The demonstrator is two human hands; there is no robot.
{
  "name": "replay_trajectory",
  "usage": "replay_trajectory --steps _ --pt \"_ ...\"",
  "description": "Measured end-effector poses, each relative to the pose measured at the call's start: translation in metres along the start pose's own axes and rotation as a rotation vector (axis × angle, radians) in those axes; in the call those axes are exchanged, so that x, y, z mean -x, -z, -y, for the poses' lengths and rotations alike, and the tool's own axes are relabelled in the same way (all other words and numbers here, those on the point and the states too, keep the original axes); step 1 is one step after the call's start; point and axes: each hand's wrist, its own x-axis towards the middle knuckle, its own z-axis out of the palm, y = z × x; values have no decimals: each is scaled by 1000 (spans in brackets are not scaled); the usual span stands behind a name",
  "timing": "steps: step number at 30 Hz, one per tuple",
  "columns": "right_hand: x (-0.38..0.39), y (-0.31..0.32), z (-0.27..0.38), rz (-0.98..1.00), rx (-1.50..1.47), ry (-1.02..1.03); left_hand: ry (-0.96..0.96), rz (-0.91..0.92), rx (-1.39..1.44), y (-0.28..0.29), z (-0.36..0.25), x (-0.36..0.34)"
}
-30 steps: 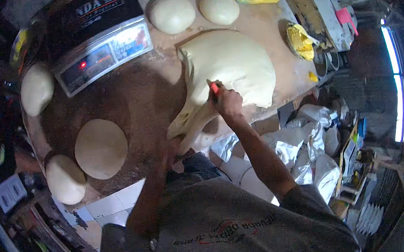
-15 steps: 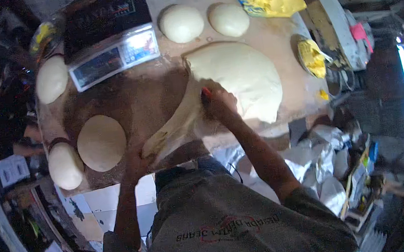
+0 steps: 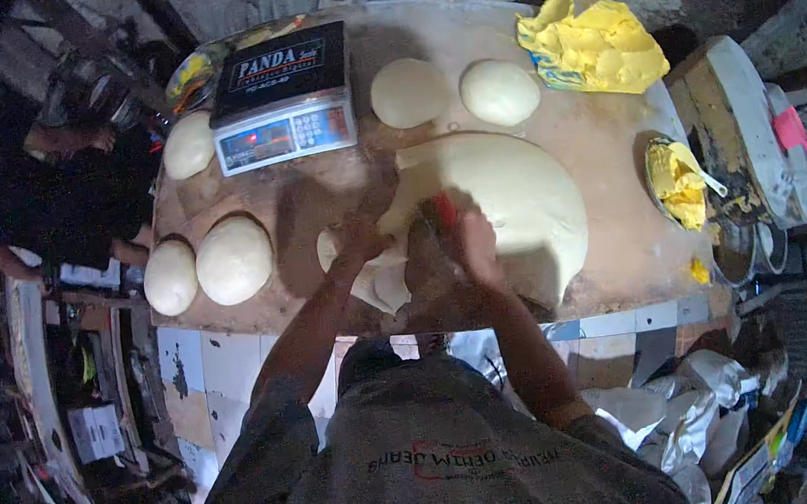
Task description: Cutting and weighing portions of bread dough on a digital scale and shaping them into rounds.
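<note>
Worker at a wooden table (image 3: 630, 242), both hands over the work near the front edge. The large dough mass (image 3: 529, 188) spreads broad and pale beyond the right hand and to its right; its near edge runs down toward the table's front.

Right hand (image 3: 474, 244): clenched round a red-handled tool (image 3: 446, 209), set at the left part of the mass. Lower end of the tool lost in shadow.

Left hand (image 3: 362, 241): lies over a smaller dough piece (image 3: 384, 288), left of the right hand, with dough showing to its left and below it. Fingers dark and blurred; cannot tell whether they grasp the piece or only rest on it. Nor can one tell if this piece joins the mass.

Around the hands: two dough balls (image 3: 234, 260) side by side, left of the left hand. Two more rounds (image 3: 500, 92) beyond the mass; another ball (image 3: 189, 145) just left of the digital scale (image 3: 286, 135), whose display glows red.

Far right corner: yellow fat (image 3: 592, 45) on its wrapper. Nearer, a bowl (image 3: 655, 183) of similar yellow stuff with a white utensil (image 3: 700, 168) in it.

Another person's arm (image 3: 68, 141) shows at far left.
</note>
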Motion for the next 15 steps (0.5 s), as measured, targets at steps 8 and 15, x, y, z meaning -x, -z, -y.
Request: replay_trajectory --steps 8,15 --pt "-80 -56 49 -37 187 306 319 22 502 44 -34 45" --pt "-79 -57 70 195 -286 103 537 16 1315 239 -38 38"
